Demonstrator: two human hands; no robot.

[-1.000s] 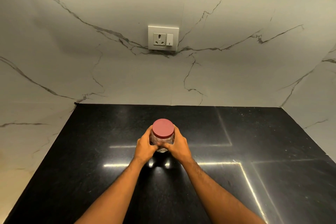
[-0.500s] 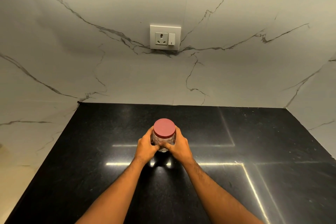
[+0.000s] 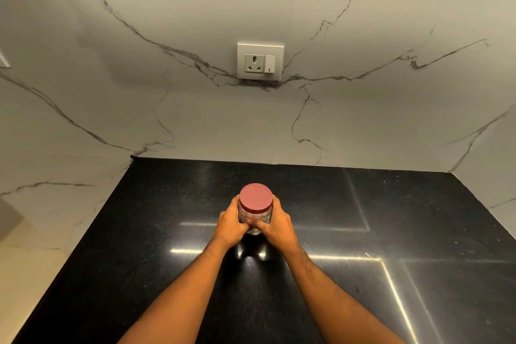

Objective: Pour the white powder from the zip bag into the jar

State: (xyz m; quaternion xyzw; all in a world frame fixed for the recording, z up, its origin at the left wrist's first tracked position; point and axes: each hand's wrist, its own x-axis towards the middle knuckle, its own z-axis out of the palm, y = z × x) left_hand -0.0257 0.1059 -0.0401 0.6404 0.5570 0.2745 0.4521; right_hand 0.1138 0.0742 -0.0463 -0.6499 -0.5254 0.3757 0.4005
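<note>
A small clear jar (image 3: 255, 216) with a dark red lid (image 3: 256, 196) stands upright on the black countertop (image 3: 391, 218), near its middle. My left hand (image 3: 230, 223) wraps its left side and my right hand (image 3: 277, 225) wraps its right side, thumbs meeting at the front. The lid is on the jar. No zip bag or white powder is in view.
A marble-patterned wall rises behind and to both sides of the counter. A white socket and switch plate (image 3: 260, 61) sits on the back wall above the jar. The counter's left edge (image 3: 83, 234) runs diagonally toward me.
Both hands stay clasped around the jar in the same spot. Only the view has shifted slightly.
</note>
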